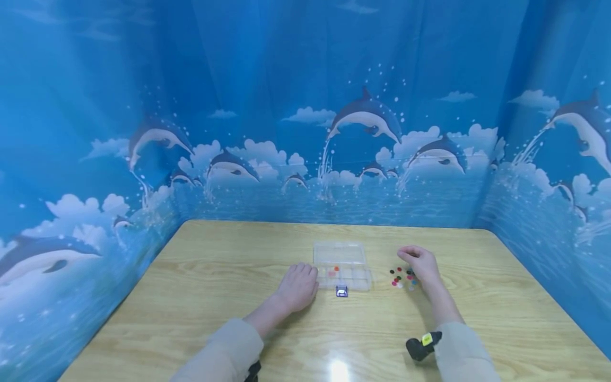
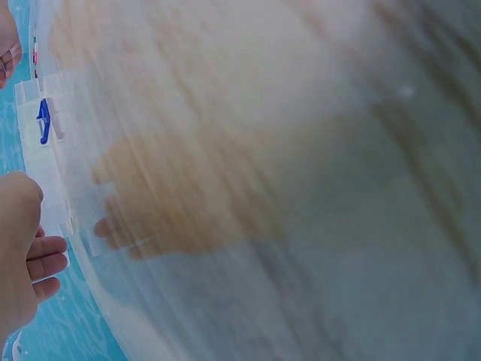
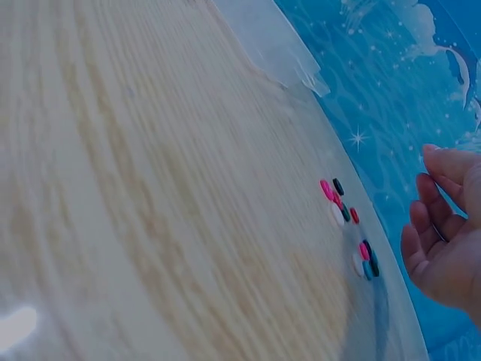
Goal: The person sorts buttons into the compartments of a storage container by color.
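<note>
A clear plastic compartment box [image 1: 355, 285] lies with its lid [image 1: 339, 253] folded back, a blue latch [image 1: 341, 291] at its front. Inside, an orange button [image 1: 336, 268] and some pale pink buttons [image 1: 332, 274] show in the left compartments. My left hand [image 1: 298, 286] rests at the box's left edge, its fingers [image 2: 46, 266] loosely bent. Raised over the far side of a loose group of small coloured buttons [image 1: 396, 280] is my right hand [image 1: 422, 262]. Its thumb and forefinger tips come close together; I cannot tell whether a button is between them.
The wood-grain table [image 1: 215, 249] carries the box and buttons near its middle. A blue dolphin-print curtain [image 1: 267, 201] stands along the back and both sides. A black wrist device [image 1: 422, 346] sits at the right sleeve.
</note>
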`<state>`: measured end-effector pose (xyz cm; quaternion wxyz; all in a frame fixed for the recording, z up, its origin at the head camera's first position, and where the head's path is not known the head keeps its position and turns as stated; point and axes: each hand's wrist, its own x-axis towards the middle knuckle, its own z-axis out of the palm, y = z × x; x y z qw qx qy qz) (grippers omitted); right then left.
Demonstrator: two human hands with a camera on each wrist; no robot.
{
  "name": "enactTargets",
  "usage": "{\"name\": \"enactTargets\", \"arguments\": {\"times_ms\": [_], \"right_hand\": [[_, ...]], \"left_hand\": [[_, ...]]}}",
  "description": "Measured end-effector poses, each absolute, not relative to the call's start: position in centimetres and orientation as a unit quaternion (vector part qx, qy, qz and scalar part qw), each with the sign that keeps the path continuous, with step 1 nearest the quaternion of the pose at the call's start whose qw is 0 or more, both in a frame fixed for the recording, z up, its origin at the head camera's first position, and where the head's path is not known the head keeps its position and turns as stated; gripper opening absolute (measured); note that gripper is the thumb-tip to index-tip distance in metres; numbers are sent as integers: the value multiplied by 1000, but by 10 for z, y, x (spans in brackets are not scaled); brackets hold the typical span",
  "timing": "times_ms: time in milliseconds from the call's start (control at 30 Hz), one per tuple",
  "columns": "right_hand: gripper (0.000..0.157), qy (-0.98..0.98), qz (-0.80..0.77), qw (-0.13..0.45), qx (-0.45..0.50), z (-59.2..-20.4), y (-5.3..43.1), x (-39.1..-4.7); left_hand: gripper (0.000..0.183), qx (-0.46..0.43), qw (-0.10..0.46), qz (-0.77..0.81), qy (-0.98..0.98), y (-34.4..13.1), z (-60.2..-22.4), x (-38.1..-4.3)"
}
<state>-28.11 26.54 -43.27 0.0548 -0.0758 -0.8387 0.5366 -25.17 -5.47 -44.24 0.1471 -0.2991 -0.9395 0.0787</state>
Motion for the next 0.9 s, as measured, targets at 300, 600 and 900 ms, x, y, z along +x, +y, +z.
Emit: {"name": "enactTargets", "arguments": {"times_ms": [300, 600, 900], "right_hand": [[41, -846, 524, 53, -85, -439, 271, -280], [38, -853, 511, 42, -99, -447, 274, -278], [33, -867, 488, 22, -101, -458, 281, -283]], "left_hand": [[27, -298, 141, 80, -941, -55, -442, -251], [25, -301, 140, 73, -941, -55, -443, -251], [25, -299, 143, 77, -940, -54, -441, -250]]}}
